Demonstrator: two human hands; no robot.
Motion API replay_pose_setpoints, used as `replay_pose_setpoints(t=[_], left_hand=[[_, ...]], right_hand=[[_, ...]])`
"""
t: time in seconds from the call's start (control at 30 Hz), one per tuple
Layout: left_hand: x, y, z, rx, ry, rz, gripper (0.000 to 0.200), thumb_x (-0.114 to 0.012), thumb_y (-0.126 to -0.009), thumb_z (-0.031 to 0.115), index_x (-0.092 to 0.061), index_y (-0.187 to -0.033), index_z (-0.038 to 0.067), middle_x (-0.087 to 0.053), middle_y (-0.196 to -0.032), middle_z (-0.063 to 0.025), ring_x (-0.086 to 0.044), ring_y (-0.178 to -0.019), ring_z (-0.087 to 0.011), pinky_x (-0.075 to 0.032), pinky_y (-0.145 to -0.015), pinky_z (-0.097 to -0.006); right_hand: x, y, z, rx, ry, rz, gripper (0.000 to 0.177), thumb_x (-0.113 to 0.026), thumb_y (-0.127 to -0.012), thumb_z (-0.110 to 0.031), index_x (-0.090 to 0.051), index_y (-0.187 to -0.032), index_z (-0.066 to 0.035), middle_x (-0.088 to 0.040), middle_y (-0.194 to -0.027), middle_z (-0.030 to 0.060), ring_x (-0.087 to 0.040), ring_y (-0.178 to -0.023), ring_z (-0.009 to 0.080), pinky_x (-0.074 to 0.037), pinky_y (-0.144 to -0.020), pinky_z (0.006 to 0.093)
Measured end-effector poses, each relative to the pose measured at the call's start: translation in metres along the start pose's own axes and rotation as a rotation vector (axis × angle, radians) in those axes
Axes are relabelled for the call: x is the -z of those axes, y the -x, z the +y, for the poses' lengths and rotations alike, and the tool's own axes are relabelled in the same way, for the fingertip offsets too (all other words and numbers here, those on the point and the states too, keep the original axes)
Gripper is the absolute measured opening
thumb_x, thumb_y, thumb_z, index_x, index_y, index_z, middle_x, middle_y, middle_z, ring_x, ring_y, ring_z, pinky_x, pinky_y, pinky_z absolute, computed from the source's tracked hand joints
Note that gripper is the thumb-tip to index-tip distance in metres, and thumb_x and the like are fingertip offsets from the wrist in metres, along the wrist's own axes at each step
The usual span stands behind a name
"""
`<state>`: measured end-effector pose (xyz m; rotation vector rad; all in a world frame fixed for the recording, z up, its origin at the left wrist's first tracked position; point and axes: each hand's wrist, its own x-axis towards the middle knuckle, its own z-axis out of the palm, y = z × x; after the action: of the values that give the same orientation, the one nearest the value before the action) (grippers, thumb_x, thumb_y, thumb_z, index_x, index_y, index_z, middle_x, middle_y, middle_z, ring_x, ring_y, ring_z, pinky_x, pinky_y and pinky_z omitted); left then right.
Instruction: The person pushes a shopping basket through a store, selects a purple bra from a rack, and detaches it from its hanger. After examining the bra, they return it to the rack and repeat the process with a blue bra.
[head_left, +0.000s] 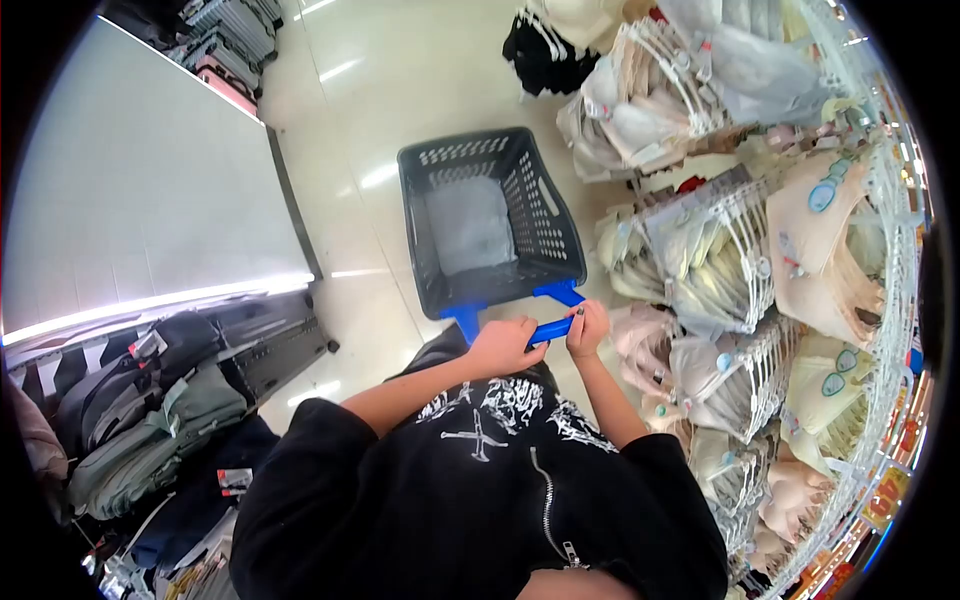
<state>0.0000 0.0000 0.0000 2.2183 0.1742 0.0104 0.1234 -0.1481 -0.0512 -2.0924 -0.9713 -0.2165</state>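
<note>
A dark grey shopping basket cart (553, 240) with perforated walls stands in front of me, and its blue handle (550, 331) points back toward my body. On the handle's left part, my left hand (503, 348) is closed with its fingers wrapped over the bar. My right hand (588, 328) grips the right end, its fingers curled and dark nail colour showing. At the bottom of the basket lies a pale grey, flat, wrinkled item (470, 225) that looks like a plastic-wrapped package; its contents cannot be made out.
Racks of hanging bras (700, 250) line the right side, close to the basket. To the left stand a large pale panel (160, 180) and a display of backpacks (160, 420). Suitcases (230, 50) are at the far left. Shiny floor tiles (350, 100) stretch ahead.
</note>
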Motion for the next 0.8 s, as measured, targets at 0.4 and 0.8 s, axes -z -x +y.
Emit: replay_pose_setpoints(t=[0.4,0.8], left_hand=[[0.076,-0.094,-0.050,-0.086,-0.077,0.265,0.028,-0.056,-0.073,0.031,-0.058,-0.082,0.005,-0.058,-0.068,-0.0139,-0.057,-0.060,-0.0313,-0.046,-0.055,-0.0402],[0.208,-0.232,-0.163,0.095,-0.252,0.413,0.023,-0.052,-0.076,0.027,-0.058,-0.067,0.007,-0.057,-0.064,-0.0144,-0.056,-0.059,-0.0325,-0.044,-0.054,-0.0411]], right_hand=[[-0.077,-0.133,0.023,0.068,-0.049,0.122,0.019,-0.042,-0.071,-0.011,-0.048,-0.054,-0.006,-0.047,-0.057,0.0100,-0.046,-0.056,0.0279,-0.036,-0.053,0.0363],[-0.196,-0.331,0.025,0.154,-0.030,-0.006,0.015,-0.051,-0.070,-0.014,-0.047,-0.057,-0.006,-0.047,-0.062,0.0108,-0.047,-0.061,0.0300,-0.036,-0.056,0.0401]])
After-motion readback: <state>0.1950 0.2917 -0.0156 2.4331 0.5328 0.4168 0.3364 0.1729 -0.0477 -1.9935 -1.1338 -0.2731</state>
